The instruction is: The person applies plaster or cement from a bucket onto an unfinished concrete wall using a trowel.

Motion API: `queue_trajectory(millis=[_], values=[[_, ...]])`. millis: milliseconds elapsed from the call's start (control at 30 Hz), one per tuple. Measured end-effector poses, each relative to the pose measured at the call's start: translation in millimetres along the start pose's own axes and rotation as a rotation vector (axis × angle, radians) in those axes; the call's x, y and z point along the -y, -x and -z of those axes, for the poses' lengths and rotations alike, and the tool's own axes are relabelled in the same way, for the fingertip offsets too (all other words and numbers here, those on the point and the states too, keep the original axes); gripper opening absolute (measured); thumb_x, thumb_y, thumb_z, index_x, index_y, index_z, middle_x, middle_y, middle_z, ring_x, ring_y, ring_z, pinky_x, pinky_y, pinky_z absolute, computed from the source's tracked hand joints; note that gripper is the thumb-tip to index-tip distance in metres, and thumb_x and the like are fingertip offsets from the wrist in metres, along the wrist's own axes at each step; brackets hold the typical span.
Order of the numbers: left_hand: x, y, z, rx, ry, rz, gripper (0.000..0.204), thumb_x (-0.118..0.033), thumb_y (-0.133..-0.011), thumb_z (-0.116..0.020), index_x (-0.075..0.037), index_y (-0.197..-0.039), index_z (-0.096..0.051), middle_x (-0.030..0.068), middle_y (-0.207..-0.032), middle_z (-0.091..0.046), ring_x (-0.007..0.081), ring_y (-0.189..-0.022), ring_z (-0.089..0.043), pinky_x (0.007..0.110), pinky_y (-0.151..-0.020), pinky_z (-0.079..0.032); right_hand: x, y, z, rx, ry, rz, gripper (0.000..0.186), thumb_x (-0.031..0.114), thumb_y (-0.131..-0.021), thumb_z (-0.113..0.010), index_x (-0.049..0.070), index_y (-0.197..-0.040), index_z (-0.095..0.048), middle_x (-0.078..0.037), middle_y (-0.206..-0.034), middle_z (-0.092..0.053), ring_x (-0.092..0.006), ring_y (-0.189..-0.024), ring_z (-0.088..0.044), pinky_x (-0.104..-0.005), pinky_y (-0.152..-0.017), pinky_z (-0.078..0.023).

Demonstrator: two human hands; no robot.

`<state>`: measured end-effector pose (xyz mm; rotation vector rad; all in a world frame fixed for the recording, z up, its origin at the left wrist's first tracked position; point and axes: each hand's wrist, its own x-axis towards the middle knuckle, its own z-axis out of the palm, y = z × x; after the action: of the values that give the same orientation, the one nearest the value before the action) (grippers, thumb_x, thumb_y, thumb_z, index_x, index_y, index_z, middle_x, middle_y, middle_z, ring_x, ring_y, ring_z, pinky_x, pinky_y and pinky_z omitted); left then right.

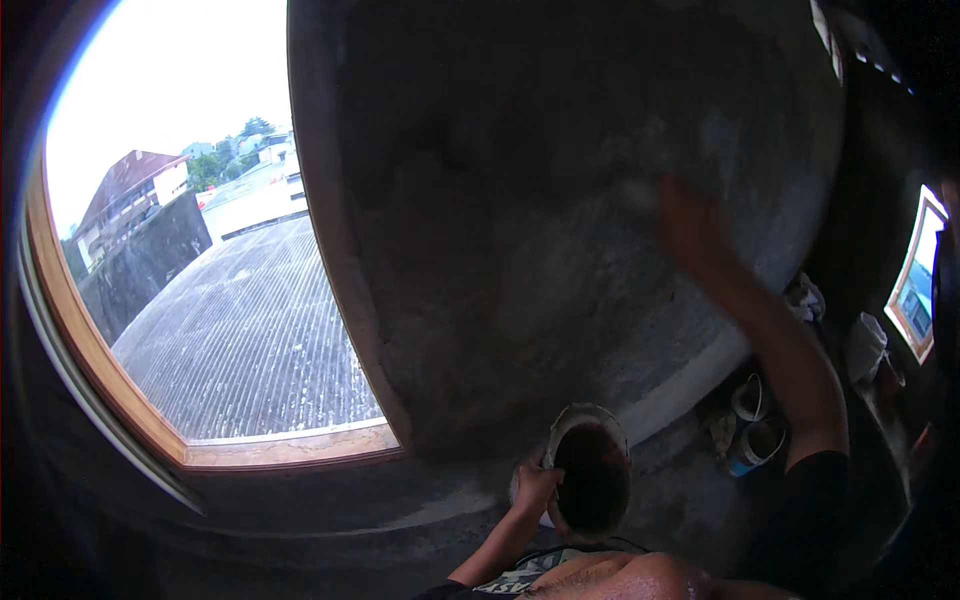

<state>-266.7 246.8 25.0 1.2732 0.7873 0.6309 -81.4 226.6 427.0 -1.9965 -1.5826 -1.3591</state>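
Gripping the left edge of a round, pale-rimmed bucket with a dark inside (590,410), our left hand (540,485) sits at five o'clock from the centre of view, its fingers hooked over the rim. The bucket is tipped so that its mouth faces us, just above our body.

We stretch our right arm up toward two o'clock, where our right hand (690,215) is at a broad, dark grey, rough wall (480,270). Motion blurs this hand; we cannot tell how its fingers are set. A pale smudge (637,192) shows just beside them, on their nine o'clock side, too blurred for us to name.

At nine o'clock we see a large window with a light brown wooden frame (290,452), and through it a grey corrugated roof (250,330). At four o'clock stand a small pale bucket with a thin handle (748,400) and, touching or just beside it, a blue-sided bucket (742,466). A crumpled white sack (868,345) is at three o'clock.
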Motion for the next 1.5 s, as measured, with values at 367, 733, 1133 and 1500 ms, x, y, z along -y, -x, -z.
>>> queue_trajectory(millis=[367, 733, 1133, 1500], values=[[-9, 4, 8, -0.009, 0.092, -0.011, 0.037, 0.002, -0.064, -0.058, 0.001, -0.101, -0.061, 0.0085, -0.086, -0.063, 0.0169, -0.077, -0.058, 0.031, -0.070, -0.046, -20, -132, 34, -0.262, 0.082, -0.176, 0.038, 0.020, -0.079, -0.059, 0.001, -0.111, -0.051, -0.024, -0.093, -0.061, -0.0389, -0.088, -0.060, -0.0462, -0.076, -0.048], [-44, 23, 6, 0.054, -0.050, 0.201, 0.033, -0.004, -0.065, -0.061, 0.002, -0.097, -0.060, 0.0096, -0.084, -0.063, 0.0175, -0.076, -0.059, 0.031, -0.069, -0.046, 61, -21, 10, 0.006, 0.032, 0.362, 0.014, 0.004, -0.076, -0.052, 0.004, -0.090, -0.049, -0.016, -0.070, -0.058, -0.0310, -0.063, -0.062, -0.0395, -0.055, -0.050], [-18, 24, 12, -0.060, 0.025, 0.012, 0.034, -0.003, -0.061, -0.061, 0.000, -0.095, -0.064, 0.0065, -0.069, -0.060, 0.0139, -0.057, -0.056, 0.029, -0.051, -0.044, 15, -142, 57, -0.468, 0.087, 0.089, 0.021, 0.011, -0.082, -0.052, 0.001, -0.101, -0.051, -0.020, -0.081, -0.062, -0.0337, -0.075, -0.063, -0.0436, -0.063, -0.050], [-23, 24, 18, -0.031, 0.027, 0.118, 0.038, 0.004, -0.063, -0.057, 0.001, -0.101, -0.061, 0.0067, -0.083, -0.061, 0.0155, -0.074, -0.056, 0.029, -0.067, -0.045, 122, 10, -5, -0.122, 0.138, 0.511, 0.010, 0.009, -0.080, -0.059, 0.005, -0.087, -0.055, -0.008, -0.062, -0.057, -0.0165, -0.056, -0.062, -0.0251, -0.046, -0.051]])
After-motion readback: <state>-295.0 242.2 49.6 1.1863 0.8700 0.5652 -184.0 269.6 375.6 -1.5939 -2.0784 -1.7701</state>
